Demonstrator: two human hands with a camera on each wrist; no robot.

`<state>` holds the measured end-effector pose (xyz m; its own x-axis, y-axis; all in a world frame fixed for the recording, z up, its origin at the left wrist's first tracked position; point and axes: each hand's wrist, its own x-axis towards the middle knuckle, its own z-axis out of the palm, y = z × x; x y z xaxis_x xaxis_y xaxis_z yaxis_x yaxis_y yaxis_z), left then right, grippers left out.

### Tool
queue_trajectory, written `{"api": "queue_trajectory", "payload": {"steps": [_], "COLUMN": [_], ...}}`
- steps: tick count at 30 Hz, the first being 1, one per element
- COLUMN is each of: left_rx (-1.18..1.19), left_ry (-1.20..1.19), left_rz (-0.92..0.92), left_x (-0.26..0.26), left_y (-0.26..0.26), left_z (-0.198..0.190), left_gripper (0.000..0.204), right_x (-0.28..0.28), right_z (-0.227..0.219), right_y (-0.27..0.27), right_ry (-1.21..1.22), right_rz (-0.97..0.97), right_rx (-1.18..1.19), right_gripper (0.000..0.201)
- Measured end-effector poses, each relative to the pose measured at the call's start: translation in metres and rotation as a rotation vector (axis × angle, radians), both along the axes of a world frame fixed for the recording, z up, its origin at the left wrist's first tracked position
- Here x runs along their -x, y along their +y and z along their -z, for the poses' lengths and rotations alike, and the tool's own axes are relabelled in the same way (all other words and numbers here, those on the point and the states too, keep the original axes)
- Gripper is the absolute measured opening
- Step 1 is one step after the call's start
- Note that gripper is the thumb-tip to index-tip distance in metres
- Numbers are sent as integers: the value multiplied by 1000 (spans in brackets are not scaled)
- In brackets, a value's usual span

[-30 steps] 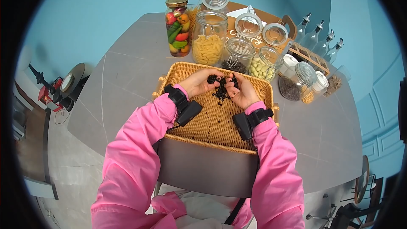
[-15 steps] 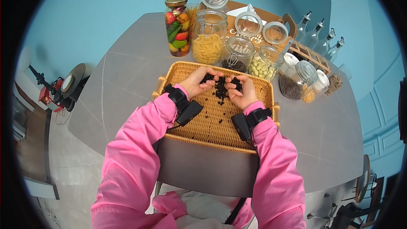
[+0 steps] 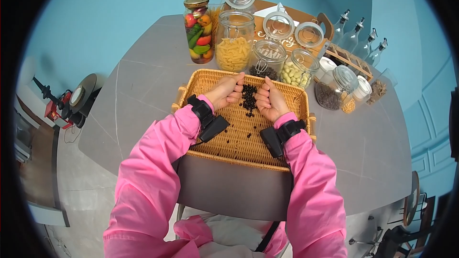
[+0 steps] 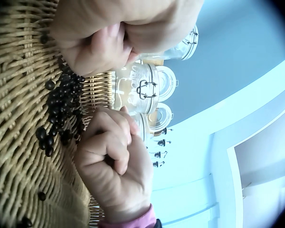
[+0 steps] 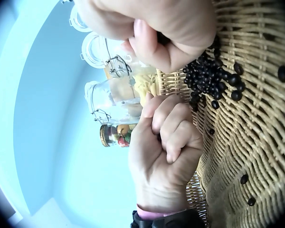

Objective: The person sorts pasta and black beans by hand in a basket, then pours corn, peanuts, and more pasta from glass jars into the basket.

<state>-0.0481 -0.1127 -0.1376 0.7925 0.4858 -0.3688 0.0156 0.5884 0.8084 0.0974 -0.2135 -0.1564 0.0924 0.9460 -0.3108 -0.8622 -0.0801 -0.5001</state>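
Two fists over a wicker basket [image 3: 234, 139], with black beans between them. The main hazard, as judged here, is leakage: should the little-finger side of either fist slacken, small, round beans could slip out and roll. The stray beans [image 3: 249, 135] lying nearer the person than the fists show how readily they scatter. Opening the fists too far forward could send beans over the far rim. Just beyond that rim stands a clip-lidded jar [image 3: 267, 62] with its lid up; a forward swing of the knuckles might knock it.

Pose: the left hand [image 3: 224, 93] and right hand [image 3: 271, 100] face each other, well inside the grip's reach of the heap of black beans [image 3: 248, 99], which lies between and below them on the woven floor. Fingers are curled into the palms, with the thumbs uppermost and pointing away from the person. The fists are apart. Each grip is closed, apparently round beans; the curled fingers hide the contents, so how many cannot be told.
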Motion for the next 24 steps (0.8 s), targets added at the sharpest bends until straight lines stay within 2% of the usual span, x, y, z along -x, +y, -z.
{"api": "queue_trajectory", "payload": {"steps": [2,6,9,14,19,24], "left_rx": [-110,-177,-261,-334,-581,-705], "left_ry": [50,67,43,-37,-146,-112], "left_rz": [-46,-59,-145,-208,-333,-392], "left_x": [-2,-3,-3,-19,-70,-120], "left_y": [-5,-10,-19,-22,-14,6], "left_z": [-1,-3,-16,-52,-101,-112], "left_gripper": [34,38,39,38,38,37], "right_x": [1,7,18,14,11,14], "right_z": [-2,2,1,5,9,5], "right_y": [1,0,-1,0,1,-2], "right_ry": [-65,-188,-335,-288,-265,-243], "right_rz": [32,75,156,156,167,166], "right_rx": [24,8,61,40,30,13], "right_gripper": [36,36,38,34,34,34]}}
